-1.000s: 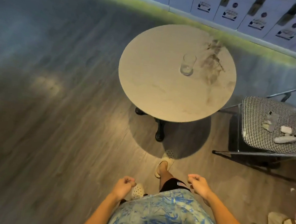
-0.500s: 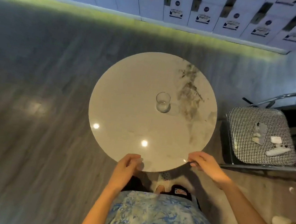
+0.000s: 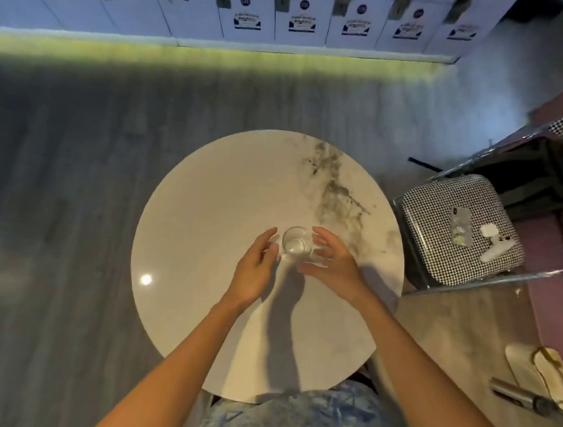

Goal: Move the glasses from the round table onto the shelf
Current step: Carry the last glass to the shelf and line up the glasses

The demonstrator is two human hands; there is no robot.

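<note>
- A clear glass (image 3: pixel 295 245) stands upright on the round table (image 3: pixel 210 227), a little right of the table's middle and just near of the dark marbled streak (image 3: pixel 335 191).
- The left hand (image 3: pixel 256 267) is just left of the glass, fingers spread and loosely curved, not closed on it.
- The right hand (image 3: pixel 332 261) cups the right side of the glass, fingers apart; whether they touch it I cannot tell.
- Right of the table sits a checked chair (image 3: pixel 444 222) with a phone (image 3: pixel 460 223) on its seat.

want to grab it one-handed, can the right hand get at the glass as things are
Probably yes: the right hand is open right beside the glass, which stands alone on the round table; the left hand flanks the opposite side.
</note>
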